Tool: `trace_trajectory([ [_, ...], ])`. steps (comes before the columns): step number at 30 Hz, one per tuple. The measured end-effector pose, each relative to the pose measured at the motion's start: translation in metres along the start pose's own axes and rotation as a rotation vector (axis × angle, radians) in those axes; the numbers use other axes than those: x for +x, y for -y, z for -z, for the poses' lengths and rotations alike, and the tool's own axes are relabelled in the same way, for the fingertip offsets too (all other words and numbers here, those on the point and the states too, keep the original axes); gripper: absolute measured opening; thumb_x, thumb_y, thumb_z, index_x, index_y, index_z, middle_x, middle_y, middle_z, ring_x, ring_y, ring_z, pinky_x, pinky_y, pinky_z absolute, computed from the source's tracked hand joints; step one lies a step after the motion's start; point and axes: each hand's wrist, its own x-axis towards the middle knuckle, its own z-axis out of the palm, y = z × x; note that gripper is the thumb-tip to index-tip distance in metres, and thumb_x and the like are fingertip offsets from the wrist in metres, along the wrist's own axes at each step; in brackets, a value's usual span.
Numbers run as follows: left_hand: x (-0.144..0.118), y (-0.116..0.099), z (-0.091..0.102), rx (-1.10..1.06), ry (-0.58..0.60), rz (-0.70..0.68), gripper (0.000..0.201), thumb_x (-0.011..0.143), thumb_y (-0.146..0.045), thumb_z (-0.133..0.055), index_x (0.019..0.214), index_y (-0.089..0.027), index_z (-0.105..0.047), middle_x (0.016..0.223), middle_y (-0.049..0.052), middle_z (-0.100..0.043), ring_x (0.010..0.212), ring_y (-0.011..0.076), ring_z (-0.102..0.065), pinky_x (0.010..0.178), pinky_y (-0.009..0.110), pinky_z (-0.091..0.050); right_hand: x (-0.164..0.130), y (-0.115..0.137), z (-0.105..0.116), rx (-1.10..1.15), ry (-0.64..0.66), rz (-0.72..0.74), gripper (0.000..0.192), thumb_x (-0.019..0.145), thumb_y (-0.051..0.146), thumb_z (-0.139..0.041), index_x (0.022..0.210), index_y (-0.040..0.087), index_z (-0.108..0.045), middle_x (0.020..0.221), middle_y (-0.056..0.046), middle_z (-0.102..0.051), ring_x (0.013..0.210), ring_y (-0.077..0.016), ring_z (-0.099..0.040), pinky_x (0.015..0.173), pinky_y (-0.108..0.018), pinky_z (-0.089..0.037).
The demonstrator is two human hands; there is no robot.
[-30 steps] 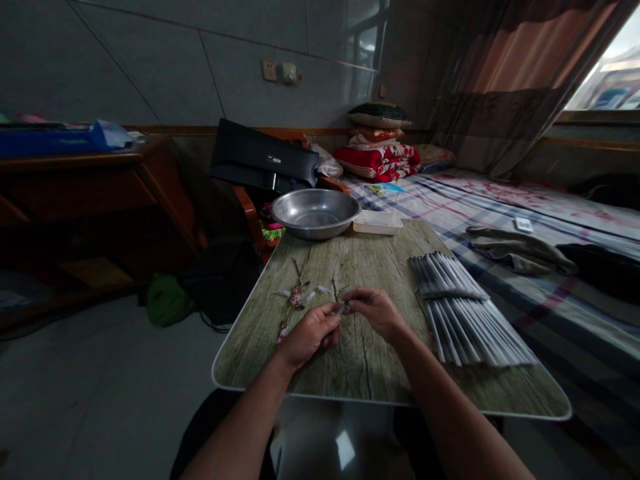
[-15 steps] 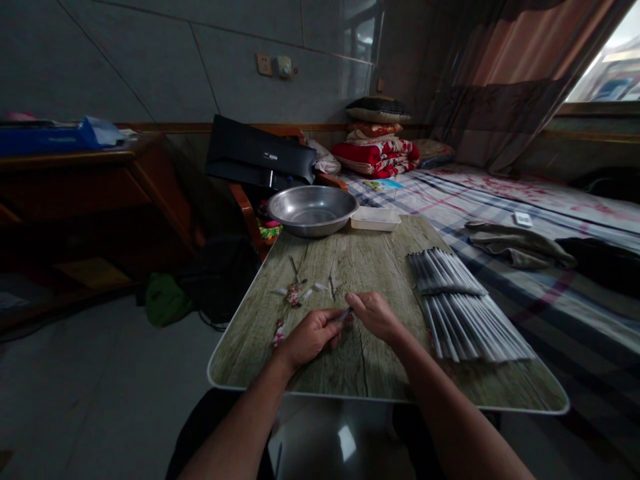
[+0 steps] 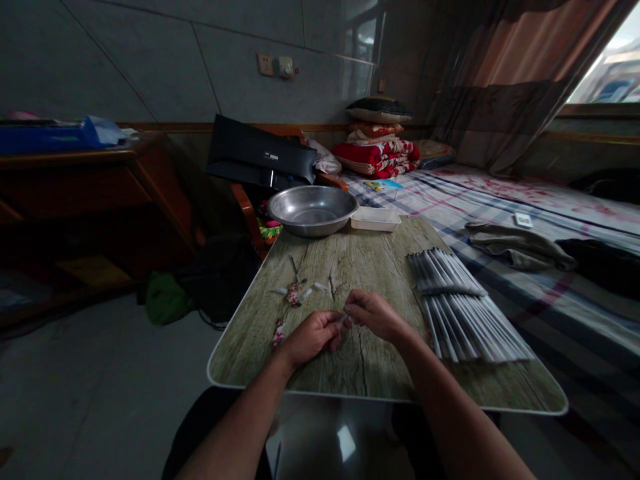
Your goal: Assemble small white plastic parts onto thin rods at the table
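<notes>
Open surface (image 3: 365, 257) is left ahead, bounded by small scraps (image 3: 300, 292) left, stacked sticks (image 3: 465, 307) right, and what appears a metal basin (image 3: 313, 209) beyond.

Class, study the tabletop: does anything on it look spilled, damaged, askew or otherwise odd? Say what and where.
Nothing looks spilled or broken. The small bits lie loosely scattered beyond the left hand, unlike the neat rows of slim sticks at the right. Both hands, the right hand too, pinch one small piece. The metal basin overhangs the table edge.

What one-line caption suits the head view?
Both hands, left hand and right hand, pinch a small thin piece above the wooden table.
</notes>
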Motion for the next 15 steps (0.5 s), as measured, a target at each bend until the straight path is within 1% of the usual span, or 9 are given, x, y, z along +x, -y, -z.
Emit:
trace_trajectory([
  [1,-0.0002,-0.001,-0.0002,-0.014,-0.001,0.001,0.034,0.087,-0.041,-0.055,0.098,-0.011,-0.064,0.053,-0.004,-0.05,0.049,0.0077,-0.04,0.052,0.022,-0.029,-0.0002,0.0007,-0.0002,0.031,0.005,0.004,0.017,0.084,0.03,-0.053,0.072,0.018,-0.052,0.057,0.003,-0.056,0.054,-0.0093,-0.049,0.054,-0.022,-0.037],
  [5,-0.0001,-0.0041,0.0018,-0.09,-0.019,0.009,0.032,0.086,-0.042,-0.055,0.092,-0.012,-0.063,0.051,-0.004,-0.05,0.043,0.0061,-0.033,0.046,0.022,-0.021,-0.0005,0.0001,-0.0004,0.271,0.065,0.048,0.018,0.082,0.035,-0.056,0.087,0.017,-0.053,0.067,0.0,-0.062,0.057,-0.0099,-0.052,0.056,-0.023,-0.041],
  [8,0.0001,-0.0034,0.004,-0.111,-0.005,0.027,0.031,0.086,-0.042,-0.054,0.089,-0.012,-0.062,0.05,-0.004,-0.051,0.041,0.0057,-0.03,0.044,0.022,-0.018,0.0001,-0.0028,0.0004,0.305,0.075,0.009,0.019,0.08,0.035,-0.058,0.085,0.018,-0.052,0.065,0.001,-0.062,0.054,-0.01,-0.051,0.053,-0.023,-0.041],
  [9,0.0001,-0.0026,0.0044,-0.114,0.003,0.033,0.031,0.086,-0.042,-0.054,0.09,-0.012,-0.062,0.05,-0.004,-0.051,0.041,0.0057,-0.03,0.044,0.022,-0.017,0.0003,-0.0033,0.0008,0.265,0.067,-0.011,0.018,0.08,0.036,-0.056,0.083,0.019,-0.051,0.063,0.001,-0.061,0.053,-0.01,-0.05,0.051,-0.023,-0.039],
  [11,0.0002,-0.0009,0.0047,-0.118,0.017,0.033,0.032,0.087,-0.041,-0.054,0.092,-0.011,-0.063,0.05,-0.004,-0.05,0.042,0.0058,-0.032,0.044,0.022,-0.017,0.0006,-0.003,0.0015,0.093,0.024,-0.017,0.02,0.083,0.037,-0.053,0.075,0.019,-0.051,0.059,0.002,-0.056,0.051,-0.0095,-0.047,0.05,-0.022,-0.036],
  [13,0.0003,0.0002,0.0046,-0.123,0.03,0.03,0.032,0.086,-0.04,-0.054,0.095,-0.011,-0.064,0.051,-0.004,-0.05,0.042,0.0059,-0.033,0.044,0.022,-0.018,0.0007,-0.0014,0.0017,-0.122,-0.04,0.03,0.03,0.087,0.039,-0.049,0.064,0.019,-0.048,0.054,0.004,-0.048,0.051,-0.0087,-0.043,0.051,-0.022,-0.032],
  [15,0.0005,0.0004,0.0046,-0.131,0.026,0.029,0.032,0.086,-0.04,-0.056,0.096,-0.011,-0.065,0.05,-0.003,-0.05,0.042,0.006,-0.034,0.044,0.022,-0.018,0.0004,0.0007,0.0012,-0.229,-0.067,0.071,0.041,0.09,0.043,-0.042,0.057,0.018,-0.045,0.052,0.004,-0.042,0.05,-0.0084,-0.038,0.052,-0.023,-0.029],
])
